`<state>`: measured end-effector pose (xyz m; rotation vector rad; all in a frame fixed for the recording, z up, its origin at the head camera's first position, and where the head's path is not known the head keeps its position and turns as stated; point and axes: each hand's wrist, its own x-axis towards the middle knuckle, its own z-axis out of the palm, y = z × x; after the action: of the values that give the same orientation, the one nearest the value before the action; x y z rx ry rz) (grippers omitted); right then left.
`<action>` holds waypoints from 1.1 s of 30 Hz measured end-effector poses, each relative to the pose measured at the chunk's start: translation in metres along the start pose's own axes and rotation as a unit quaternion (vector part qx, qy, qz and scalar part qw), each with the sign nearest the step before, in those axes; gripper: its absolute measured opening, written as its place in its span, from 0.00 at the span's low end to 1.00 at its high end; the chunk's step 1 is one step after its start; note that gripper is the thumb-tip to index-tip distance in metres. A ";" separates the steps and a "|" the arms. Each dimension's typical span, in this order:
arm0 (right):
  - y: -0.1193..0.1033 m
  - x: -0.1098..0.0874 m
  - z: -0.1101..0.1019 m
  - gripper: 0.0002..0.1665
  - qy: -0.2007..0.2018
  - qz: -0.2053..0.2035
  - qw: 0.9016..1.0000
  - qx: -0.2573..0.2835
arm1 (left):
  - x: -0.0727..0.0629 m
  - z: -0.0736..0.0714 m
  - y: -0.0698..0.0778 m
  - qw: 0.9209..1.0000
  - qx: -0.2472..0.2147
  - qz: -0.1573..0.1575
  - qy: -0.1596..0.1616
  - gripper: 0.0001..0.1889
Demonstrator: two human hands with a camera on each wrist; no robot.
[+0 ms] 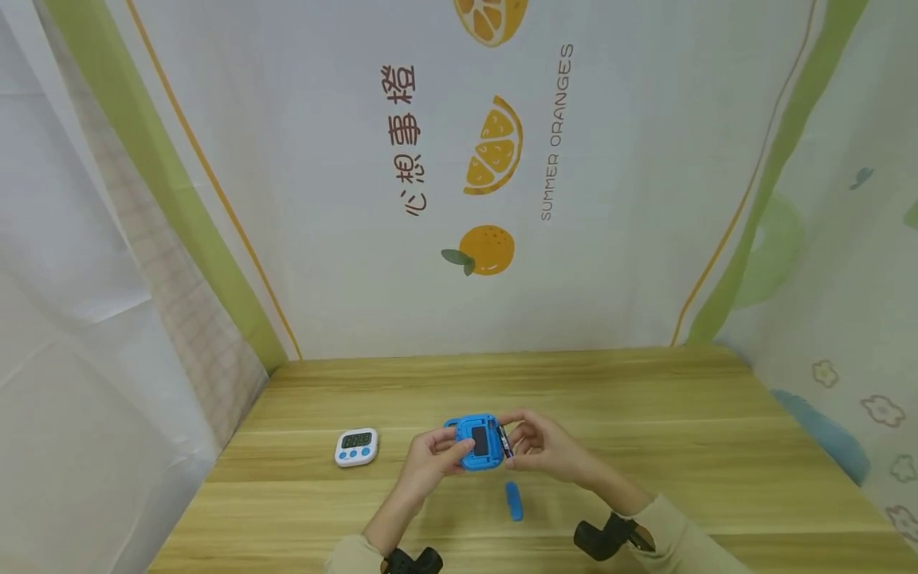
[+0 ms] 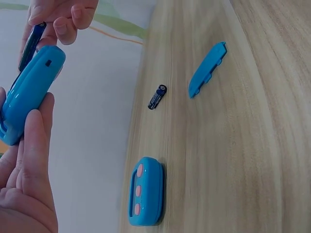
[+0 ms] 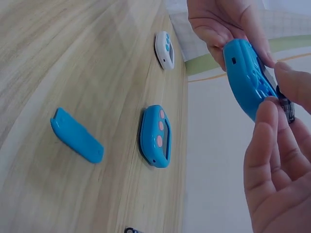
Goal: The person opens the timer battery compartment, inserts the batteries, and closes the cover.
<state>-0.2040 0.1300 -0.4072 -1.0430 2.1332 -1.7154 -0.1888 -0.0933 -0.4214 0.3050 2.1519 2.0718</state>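
My left hand (image 1: 429,464) grips a blue digital timer (image 1: 469,461) above the table, its back turned toward the head camera and the thumb lying across that back. The battery slot along its right side is uncovered. At that side my right hand (image 1: 548,448) pinches a small dark battery (image 1: 506,441) between thumb and fingers, right at the slot's edge. In the right wrist view the battery (image 3: 287,108) sticks out beside the timer's casing. The loose blue battery cover (image 1: 514,501) lies on the table below the hands.
A white timer (image 1: 356,448) with blue buttons lies to the left on the wooden table (image 1: 287,510). A second blue timer (image 2: 146,191) with pink buttons and another battery (image 2: 157,97) rest on the table, hidden by my hands in the head view. Printed cloth (image 1: 344,287) hangs behind.
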 end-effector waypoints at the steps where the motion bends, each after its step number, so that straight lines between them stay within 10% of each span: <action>1: 0.000 0.000 0.001 0.29 0.001 -0.005 1.000 -0.004 | 0.000 0.000 -0.001 1.000 0.001 0.000 0.002 0.23; 33: 0.002 0.002 0.017 0.19 0.122 -0.051 0.973 -0.187 | -0.001 0.009 0.002 1.000 0.006 0.002 0.009 0.23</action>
<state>-0.1963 0.1157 -0.4136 -1.0939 2.6803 -1.5927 -0.1854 -0.0845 -0.4200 0.2950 2.1757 2.0730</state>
